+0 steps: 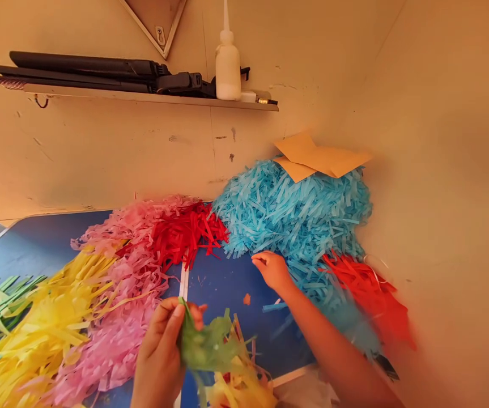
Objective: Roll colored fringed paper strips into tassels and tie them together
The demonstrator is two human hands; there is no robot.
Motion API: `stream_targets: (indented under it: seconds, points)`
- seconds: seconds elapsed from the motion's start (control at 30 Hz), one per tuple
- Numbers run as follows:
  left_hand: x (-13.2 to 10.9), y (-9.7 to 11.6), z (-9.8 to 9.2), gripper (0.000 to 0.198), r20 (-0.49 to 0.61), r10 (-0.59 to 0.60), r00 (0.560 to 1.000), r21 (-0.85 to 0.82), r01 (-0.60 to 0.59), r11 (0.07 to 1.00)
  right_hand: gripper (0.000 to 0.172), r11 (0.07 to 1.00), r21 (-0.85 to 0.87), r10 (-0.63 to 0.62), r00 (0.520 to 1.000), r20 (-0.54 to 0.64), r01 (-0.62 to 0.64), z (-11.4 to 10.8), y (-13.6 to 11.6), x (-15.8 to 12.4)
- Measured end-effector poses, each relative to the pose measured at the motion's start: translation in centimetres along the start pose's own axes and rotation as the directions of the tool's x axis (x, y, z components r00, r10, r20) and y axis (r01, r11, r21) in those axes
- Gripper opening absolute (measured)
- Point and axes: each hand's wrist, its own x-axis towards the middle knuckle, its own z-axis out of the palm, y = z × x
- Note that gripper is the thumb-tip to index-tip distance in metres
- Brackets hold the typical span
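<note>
My left hand (161, 343) is closed, pinching a strip of green tissue paper (210, 344) between thumb and fingers. The tissue hangs to the right of the hand, its lower part blurred, above yellow fringed paper (244, 382). My right hand (273, 272) is apart from it, by the lower edge of a large pile of light blue fringed paper (290, 209). Its thumb and fingertips are pressed together; anything between them is too small to make out.
Pink (112, 340), yellow (63, 300), green (8, 309) and red fringed paper (188, 229) cover the blue table (227, 294). More red fringe (371, 289) lies at right. Brown paper pieces (320, 156) top the blue pile. A wall shelf (142, 97) holds a glue bottle (228, 68).
</note>
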Motion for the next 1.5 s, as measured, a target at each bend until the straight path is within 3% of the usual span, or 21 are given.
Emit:
stream_targets:
  seconds: [0.1, 0.2, 0.33, 0.43, 0.5, 0.53, 0.63, 0.7, 0.77, 0.93, 1.1, 1.2, 1.3, 1.43, 1.5]
  points:
    - [0.3, 0.5, 0.0, 0.031, 0.068, -0.127, 0.990, -0.055, 0.131, 0.990, 0.020, 0.987, -0.155, 0.047, 0.999, -0.020, -0.049, 0.5, 2.0, 3.8]
    - [0.1, 0.0, 0.3, 0.034, 0.118, -0.076, 0.990, 0.132, 0.061, 0.989, 0.018, 0.966, -0.247, 0.069, 0.997, -0.026, -0.073, 1.2, 2.7, 4.9]
    - [0.2, -1.5, 0.0, 0.035, 0.198, -0.107, 0.974, 0.271, 0.050, 0.961, 0.023, 0.965, -0.256, 0.058, 0.998, -0.030, -0.064, -0.1, 3.0, 3.2]
    - [0.5, -2.3, 0.3, 0.033, 0.235, -0.181, 0.955, 0.284, 0.111, 0.952, 0.024, 0.976, -0.214, 0.021, 0.998, -0.054, -0.032, -1.7, 2.4, 0.0]
    - [0.5, -2.4, 1.0, 0.032, 0.237, -0.211, 0.948, 0.292, 0.138, 0.946, 0.021, 1.000, -0.013, -0.013, 0.999, -0.045, 0.012, -1.9, 1.4, -3.0]
    - [0.5, -2.4, 1.5, 0.031, 0.238, -0.221, 0.946, 0.292, 0.147, 0.945, 0.017, 0.984, 0.177, -0.027, 0.999, -0.024, 0.030, -1.7, 0.7, -4.5]
    - [0.0, -2.2, 2.9, 0.027, 0.277, -0.223, 0.935, 0.286, 0.141, 0.948, 0.009, 0.723, 0.691, -0.038, 0.998, 0.043, -0.003, -0.2, -1.2, -8.6]
    - [-0.3, -2.0, 3.6, 0.024, 0.317, -0.197, 0.928, 0.302, 0.098, 0.948, 0.009, 0.614, 0.790, -0.010, 1.000, 0.025, -0.014, 0.7, -2.0, -10.4]
    - [-0.7, -1.9, 4.0, 0.022, 0.343, -0.156, 0.926, 0.332, 0.036, 0.943, 0.010, 0.592, 0.806, 0.036, 0.999, -0.029, 0.002, 1.1, -2.3, -11.3]
    - [-1.4, -1.2, 4.1, 0.017, 0.411, 0.007, 0.912, 0.428, -0.199, 0.881, 0.007, 0.632, 0.775, 0.101, 0.991, -0.082, -0.001, 0.9, -1.9, -12.1]
    - [-1.7, -0.6, 4.1, 0.017, 0.542, 0.175, 0.822, 0.471, -0.470, 0.747, 0.004, 0.791, 0.604, 0.003, 0.987, -0.158, 0.094, 0.2, -1.4, -12.8]
    - [-1.8, -0.6, 4.2, 0.017, 0.578, 0.243, 0.779, 0.471, -0.561, 0.681, 0.007, 0.809, 0.574, -0.062, 0.990, -0.127, 0.125, -0.2, -1.1, -13.0]
    - [-1.9, -0.8, 4.4, 0.016, 0.594, 0.238, 0.769, 0.452, -0.563, 0.692, 0.010, 0.796, 0.588, -0.106, 0.989, -0.099, 0.145, -0.4, -0.8, -13.1]
    - [-2.0, -1.0, 4.1, 0.003, 0.549, 0.139, 0.824, 0.478, -0.446, 0.757, 0.014, 0.802, 0.588, -0.086, 0.994, -0.060, 0.105, -0.5, -0.8, -13.1]
    - [-1.9, -0.9, 3.8, 0.006, 0.536, 0.090, 0.839, 0.479, -0.391, 0.786, 0.014, 0.785, 0.617, -0.063, 0.998, -0.021, 0.062, -0.6, -0.8, -13.1]
